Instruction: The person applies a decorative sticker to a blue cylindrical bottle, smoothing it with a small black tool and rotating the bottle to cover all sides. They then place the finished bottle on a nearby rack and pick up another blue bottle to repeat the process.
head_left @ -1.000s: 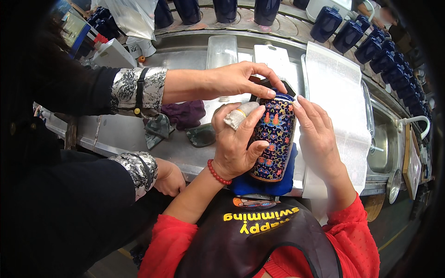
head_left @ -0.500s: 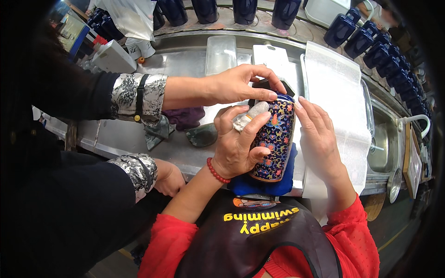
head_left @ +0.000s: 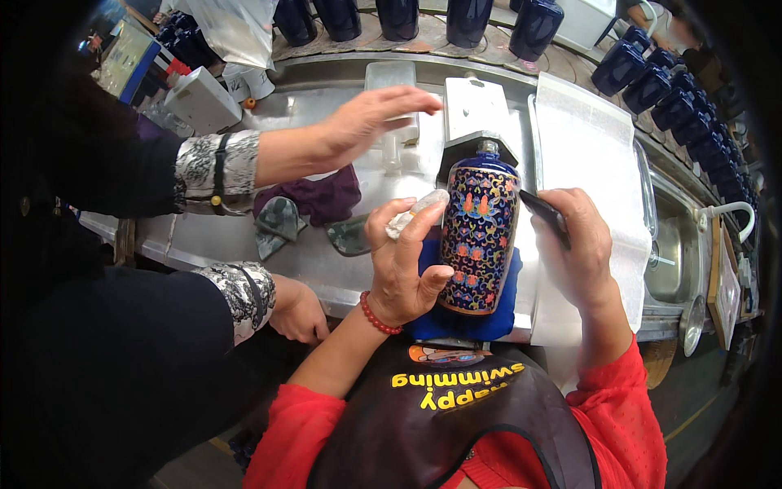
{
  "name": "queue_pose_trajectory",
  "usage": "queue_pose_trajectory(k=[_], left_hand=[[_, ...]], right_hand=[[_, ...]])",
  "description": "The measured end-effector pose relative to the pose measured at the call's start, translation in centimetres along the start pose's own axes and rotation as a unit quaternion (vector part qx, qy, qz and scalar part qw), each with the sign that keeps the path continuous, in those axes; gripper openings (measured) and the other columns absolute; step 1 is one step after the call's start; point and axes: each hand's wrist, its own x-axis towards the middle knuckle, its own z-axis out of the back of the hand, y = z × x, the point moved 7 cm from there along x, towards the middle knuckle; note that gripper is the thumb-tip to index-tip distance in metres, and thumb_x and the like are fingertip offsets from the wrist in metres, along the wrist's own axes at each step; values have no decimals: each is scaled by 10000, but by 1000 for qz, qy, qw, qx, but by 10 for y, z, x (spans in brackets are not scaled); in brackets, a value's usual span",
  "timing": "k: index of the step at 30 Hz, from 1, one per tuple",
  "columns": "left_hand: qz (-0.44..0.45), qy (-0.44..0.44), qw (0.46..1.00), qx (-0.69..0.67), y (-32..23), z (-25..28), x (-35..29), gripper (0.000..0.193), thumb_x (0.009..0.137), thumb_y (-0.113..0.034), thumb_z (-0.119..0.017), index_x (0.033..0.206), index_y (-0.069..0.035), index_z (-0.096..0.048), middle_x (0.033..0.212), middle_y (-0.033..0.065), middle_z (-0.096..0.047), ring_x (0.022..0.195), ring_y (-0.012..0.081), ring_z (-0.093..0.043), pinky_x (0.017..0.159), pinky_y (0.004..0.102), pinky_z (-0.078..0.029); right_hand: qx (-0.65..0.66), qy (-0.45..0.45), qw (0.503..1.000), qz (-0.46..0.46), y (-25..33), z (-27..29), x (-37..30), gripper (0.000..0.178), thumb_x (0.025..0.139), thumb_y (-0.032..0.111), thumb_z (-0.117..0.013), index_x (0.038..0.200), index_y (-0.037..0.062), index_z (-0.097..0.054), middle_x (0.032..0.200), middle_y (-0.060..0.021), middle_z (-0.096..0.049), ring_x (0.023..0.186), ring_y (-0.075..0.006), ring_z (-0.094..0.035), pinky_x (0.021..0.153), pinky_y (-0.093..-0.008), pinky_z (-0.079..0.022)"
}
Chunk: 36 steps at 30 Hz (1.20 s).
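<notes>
1. The flowery bottle is in the middle, on a blue cloth, with its neck by a black stand.
2. The left hand is loosely open at the bottle's left side. I can't tell if it touches.
3. The right hand grips a dark, flat tool, its tip close to the bottle's right edge.
4. Another person's hand, blurry and open, is up to the left.

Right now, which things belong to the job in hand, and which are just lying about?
In the job:
glossy dark-blue, flower-patterned bottle
blue cloth beneath it
slim black object in the right hand
left hand, beside the bottle

Apparently lying about:
crumpled purple cloth
translucent rectangular plastic container
white boxy plastic jug
</notes>
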Motion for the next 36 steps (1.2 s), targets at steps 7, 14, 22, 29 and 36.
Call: queue_pose_trajectory(k=[7,14,22,29,36], left_hand=[[53,36,997,-31,-7,7,-43,787,972,-609,-555,1402,48,-509,1350,190,-587,1254,376,-424,1100,471,-342],[81,115,990,24,-23,-2,-55,944,779,-478,-791,1495,12,-419,1453,211,-469,1294,400,-366,1135,533,-251],[77,106,989,67,-30,-6,-42,931,749,-447,-842,1451,23,-452,1393,197,-519,1309,399,-395,1137,584,-224],[83,117,985,90,-25,-6,-44,947,770,-547,-788,1476,-10,-456,1386,126,-548,1274,327,-443,1132,632,-185],[63,121,985,101,-21,-8,-48,907,851,-593,-716,1453,39,-468,1360,159,-569,1312,337,-444,1166,602,-148]], right_hand=[[-66,47,987,140,43,-11,4,339,720,89,-767,1050,96,-693,944,-56,-613,827,-231,-604,762,-380,-455],[257,185,947,-55,27,-32,22,158,828,44,-725,979,63,-688,844,-101,-645,713,-299,-634,649,-392,-504],[148,218,959,104,42,-33,37,182,785,28,-719,944,116,-714,762,-25,-568,767,-200,-598,784,-371,-458],[87,214,963,140,58,-26,38,153,822,80,-720,969,54,-687,794,-56,-581,709,-242,-572,692,-399,-464],[-68,46,974,211,53,-20,16,190,811,82,-690,994,130,-695,796,-3,-563,788,-156,-620,813,-370,-449]])
